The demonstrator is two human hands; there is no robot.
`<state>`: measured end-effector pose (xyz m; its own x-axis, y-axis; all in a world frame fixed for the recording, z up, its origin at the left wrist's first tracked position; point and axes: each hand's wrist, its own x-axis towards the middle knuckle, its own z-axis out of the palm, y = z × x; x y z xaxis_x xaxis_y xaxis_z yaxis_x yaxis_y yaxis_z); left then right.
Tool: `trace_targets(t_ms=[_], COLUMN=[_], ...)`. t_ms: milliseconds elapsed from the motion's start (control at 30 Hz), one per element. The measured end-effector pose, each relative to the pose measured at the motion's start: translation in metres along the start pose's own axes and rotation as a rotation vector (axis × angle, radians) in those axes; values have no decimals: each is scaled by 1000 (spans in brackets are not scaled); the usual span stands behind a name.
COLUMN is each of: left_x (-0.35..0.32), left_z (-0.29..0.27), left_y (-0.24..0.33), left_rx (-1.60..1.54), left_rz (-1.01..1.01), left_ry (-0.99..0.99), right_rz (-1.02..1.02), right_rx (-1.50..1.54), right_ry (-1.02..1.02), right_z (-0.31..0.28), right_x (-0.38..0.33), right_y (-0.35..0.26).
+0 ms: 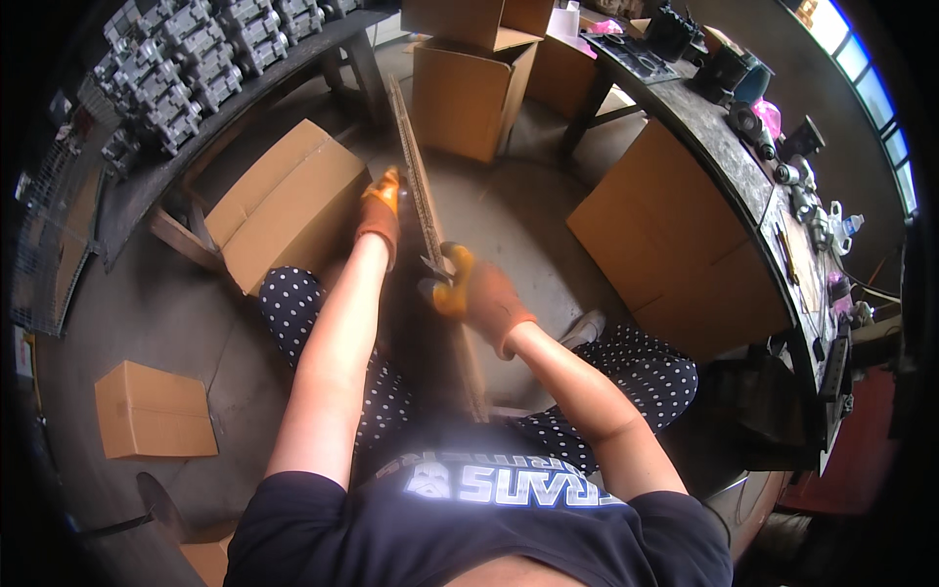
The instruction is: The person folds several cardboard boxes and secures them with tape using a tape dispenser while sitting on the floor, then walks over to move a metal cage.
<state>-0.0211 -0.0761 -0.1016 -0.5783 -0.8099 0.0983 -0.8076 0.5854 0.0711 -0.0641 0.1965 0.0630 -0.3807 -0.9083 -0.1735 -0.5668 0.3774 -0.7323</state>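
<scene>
A folded-flat cardboard box stands on edge between my legs, its layered corrugated edge turned up. Close to its left side is my left hand, in an orange and yellow work glove. Those fingers look closed, with the thumb on top; a blurred grey patch beside them hides what they hold. On the near right side, my right hand wears a matching glove. It is closed on a small grey metal tool with a pointed end, next to the cardboard edge. Blur hides the tool's exact kind.
A closed carton lies left of my hands, a smaller carton at lower left. Ahead stands an open box. A large cardboard sheet leans against the right workbench. Metal castings crowd the left bench.
</scene>
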Motion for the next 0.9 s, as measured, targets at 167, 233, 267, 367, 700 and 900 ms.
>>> trace_targets(t_ms=[167,233,267,367,700,900], left_x=[104,141,157,191,109,122], left_z=[-36,-40,-40,-33,63,46], left_y=[-13,-12,-14,-31,-60,-32], left_rx=[-822,-958,-974,-902,-342,-1735], left_rz=[-249,-270,-276,-281,-108,41], left_ry=[14,-108,-174,-297,-171,-314], right_rz=[-53,-72,-78,-26,56,105], right_rx=[226,298,313,521,710,709], right_ry=[-85,-105,-136,-168,147,-30], right_z=[-18,-25,-31,-38,-73,-54], right_x=[-1,-2,-2,4,-5,-4], right_y=[31,37,36,54,107,78])
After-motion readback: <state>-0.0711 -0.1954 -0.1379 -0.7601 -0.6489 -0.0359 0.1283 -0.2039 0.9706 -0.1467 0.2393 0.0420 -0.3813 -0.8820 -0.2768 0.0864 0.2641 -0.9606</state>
